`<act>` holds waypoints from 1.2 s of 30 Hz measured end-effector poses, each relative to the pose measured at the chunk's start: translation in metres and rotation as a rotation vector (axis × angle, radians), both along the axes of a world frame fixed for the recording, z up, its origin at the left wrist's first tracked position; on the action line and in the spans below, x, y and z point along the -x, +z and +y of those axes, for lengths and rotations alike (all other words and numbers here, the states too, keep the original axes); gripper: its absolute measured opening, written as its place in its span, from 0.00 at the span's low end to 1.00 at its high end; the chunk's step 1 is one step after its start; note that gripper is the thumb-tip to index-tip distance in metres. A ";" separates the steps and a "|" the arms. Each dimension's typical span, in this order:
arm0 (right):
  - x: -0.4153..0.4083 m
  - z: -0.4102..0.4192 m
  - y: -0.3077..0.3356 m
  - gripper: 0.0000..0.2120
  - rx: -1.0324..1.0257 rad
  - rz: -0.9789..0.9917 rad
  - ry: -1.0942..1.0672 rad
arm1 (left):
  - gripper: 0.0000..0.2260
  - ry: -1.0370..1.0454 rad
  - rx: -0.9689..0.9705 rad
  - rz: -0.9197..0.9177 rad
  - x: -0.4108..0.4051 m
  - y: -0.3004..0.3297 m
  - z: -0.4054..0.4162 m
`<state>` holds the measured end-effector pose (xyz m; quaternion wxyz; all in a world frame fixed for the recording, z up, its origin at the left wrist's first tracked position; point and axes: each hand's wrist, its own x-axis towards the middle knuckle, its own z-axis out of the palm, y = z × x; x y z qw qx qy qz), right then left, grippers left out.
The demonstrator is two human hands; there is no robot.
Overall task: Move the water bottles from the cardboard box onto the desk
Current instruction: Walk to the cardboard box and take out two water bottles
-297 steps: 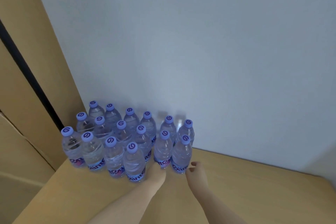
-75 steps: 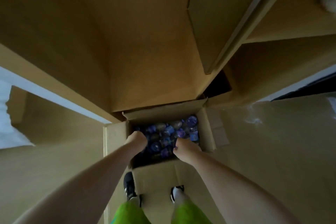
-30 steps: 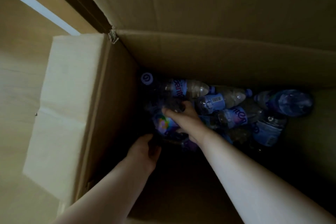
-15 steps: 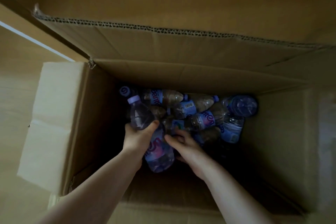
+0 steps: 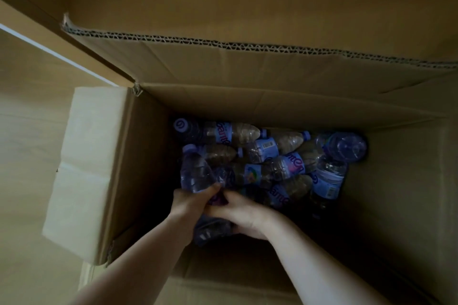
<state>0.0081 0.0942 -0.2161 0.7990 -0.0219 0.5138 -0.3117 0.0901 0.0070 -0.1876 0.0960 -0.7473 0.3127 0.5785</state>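
Dim light fills a deep brown corrugated cardboard box [image 5: 148,181], seen from above with its flaps folded outward and pale wood-toned flooring beyond its left flap. Clear plastic water bottles with lilac caps and blue-purple labels [image 5: 272,156] lie in a loose heap against the box's far wall, from the far-left corner across to the right wall; most lie on their sides, one at the far-left corner shows its cap upward, and one near the right wall shows its base. The near half of the box floor is dark, and its contents cannot be made out.

Both forearms reach down from the near edge. The left hand [image 5: 190,202] wraps its fingers around the middle of one clear bottle [image 5: 195,173], held near the left wall with its cap toward the far wall. The right hand [image 5: 244,213] curls against the same bottle's lower part from the right, thumb on top; whether it also holds a second bottle cannot be told. The two-handed hold probably steadies the smooth bottle for lifting out. The desk is out of view.
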 end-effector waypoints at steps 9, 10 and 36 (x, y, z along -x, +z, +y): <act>-0.018 -0.016 -0.063 0.26 -0.005 1.144 0.085 | 0.34 -0.032 0.118 -0.218 -0.019 -0.054 -0.022; -0.019 -0.020 -0.070 0.30 0.147 1.223 0.299 | 0.35 -0.044 0.136 -0.218 -0.021 -0.058 -0.022; 0.049 0.069 -0.050 0.12 -0.306 0.683 -0.321 | 0.13 -0.099 -0.001 -0.087 0.009 -0.038 -0.001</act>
